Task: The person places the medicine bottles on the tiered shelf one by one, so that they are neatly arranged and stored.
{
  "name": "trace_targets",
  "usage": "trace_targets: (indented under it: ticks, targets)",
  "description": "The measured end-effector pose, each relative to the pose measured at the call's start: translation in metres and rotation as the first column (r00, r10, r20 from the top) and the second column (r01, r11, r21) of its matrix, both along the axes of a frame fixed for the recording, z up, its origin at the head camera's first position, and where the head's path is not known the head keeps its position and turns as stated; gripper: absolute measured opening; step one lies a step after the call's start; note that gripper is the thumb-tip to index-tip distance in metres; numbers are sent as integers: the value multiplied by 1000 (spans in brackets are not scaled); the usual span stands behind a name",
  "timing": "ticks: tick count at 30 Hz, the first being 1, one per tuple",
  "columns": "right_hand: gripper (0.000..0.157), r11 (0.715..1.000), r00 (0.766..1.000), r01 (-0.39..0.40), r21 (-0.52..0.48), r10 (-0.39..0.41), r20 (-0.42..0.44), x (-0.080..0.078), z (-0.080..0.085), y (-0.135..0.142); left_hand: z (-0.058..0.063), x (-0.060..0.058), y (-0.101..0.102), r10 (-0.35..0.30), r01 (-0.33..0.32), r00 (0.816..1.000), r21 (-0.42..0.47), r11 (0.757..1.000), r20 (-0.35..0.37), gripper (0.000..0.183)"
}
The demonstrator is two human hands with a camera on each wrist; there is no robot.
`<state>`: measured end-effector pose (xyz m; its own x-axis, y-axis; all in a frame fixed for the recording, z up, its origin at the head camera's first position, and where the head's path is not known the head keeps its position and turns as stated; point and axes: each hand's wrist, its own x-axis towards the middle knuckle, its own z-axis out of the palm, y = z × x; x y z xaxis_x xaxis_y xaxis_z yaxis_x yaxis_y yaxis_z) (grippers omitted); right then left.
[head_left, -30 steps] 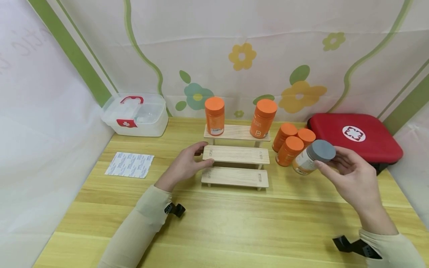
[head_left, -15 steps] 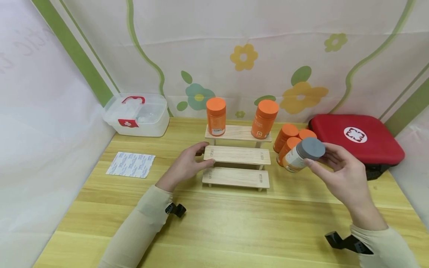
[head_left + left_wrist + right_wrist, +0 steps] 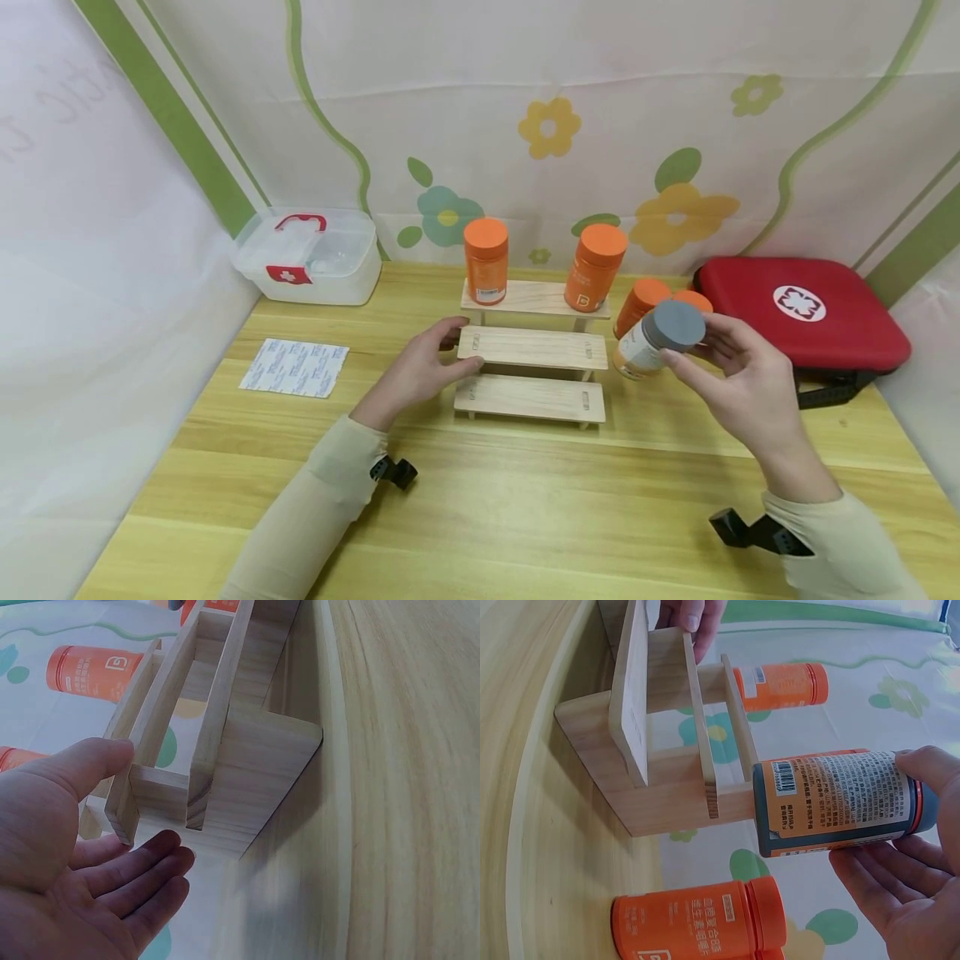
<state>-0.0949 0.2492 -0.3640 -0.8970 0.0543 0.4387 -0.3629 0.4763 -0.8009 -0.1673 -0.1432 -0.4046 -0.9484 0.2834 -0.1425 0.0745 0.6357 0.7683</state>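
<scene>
So there's a little three-step wooden rack (image 3: 532,396) sitting on the bench (image 3: 495,517), and everything else is kinda arranged around it. The grey-lidded jar (image 3: 651,343) is up in the right hand (image 3: 750,387), just right of the rack, tilted with its base towards the rack and its lid leaning away. That grip's only spread about as wide as the lid, thumb on one side and fingers on the other. Left hand (image 3: 420,367) is at the rack's left end, with a nearly closed grip: thumb and a finger pinch the end of the middle step, other fingers hanging loose. Top step has two orange jars standing on it, one at the left (image 3: 487,265) and one at the right (image 3: 596,271). More orange jars (image 3: 640,304) are bunched on the bench right of the rack, partly hidden behind the held one. Further right of the rack there's a red case (image 3: 798,308); off to its left, a printed sheet (image 3: 295,367) with a see-through tub (image 3: 337,279) behind that.
</scene>
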Motion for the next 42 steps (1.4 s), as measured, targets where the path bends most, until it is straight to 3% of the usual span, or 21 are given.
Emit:
trace_targets:
  ticks: [9,17,30,42]
  targets:
    - [54,1000,1000,-26,-9,26,-9,-7,4,-14,-2,2,-2,-2,3,1000,20,1000,-16,88]
    - [54,995,997,-74,-68,73,-15,-14,6,-29,-3,3,-2,3,-1,999,49,999,-36,81]
    - [53,971,982,-184,-153,176,-60,-25,6,-60,-7,3,-3,10,-6,998,55,998,-59,81]
    - [53,953,969,-246,-178,242,-44,-37,2,-85,-7,2,-2,28,-26,998,38,999,-51,77]
